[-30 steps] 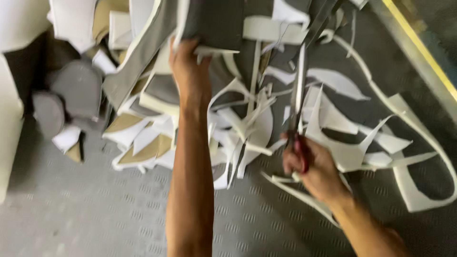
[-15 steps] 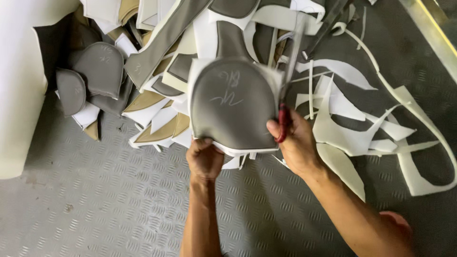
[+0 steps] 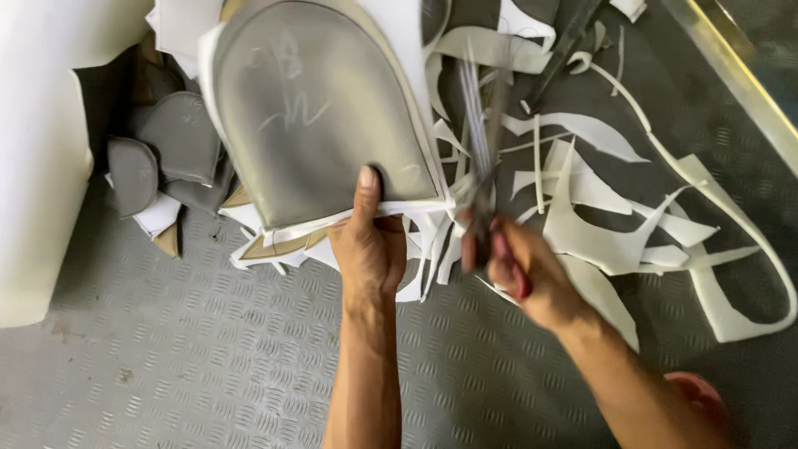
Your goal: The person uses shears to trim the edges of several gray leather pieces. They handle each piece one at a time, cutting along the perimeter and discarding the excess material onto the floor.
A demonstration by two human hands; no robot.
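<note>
Seen from the head camera looking down, two bare forearms reach up from the bottom edge of the frame over a grey metal floor with a raised tread pattern. At the centre, the left hand pinches the lower edge of a rounded grey cut piece, thumb on top and fingers curled beneath; the piece is backed with white, shaped like a dome with a flat bottom edge, and fills the upper middle of the frame. Faint scribbled marks show on its grey face. Just right of centre, the right hand is closed around the red handles of a pair of scissors, whose long blades point up the frame and are blurred, so whether they are open cannot be told; they stand just beside the right edge of the grey piece. White offcut strips lie scattered across the right half of the floor. At the left, smaller grey rounded pieces are stacked beside a large white sheet along the left edge. A yellowish metal edge runs across the upper right corner.
</note>
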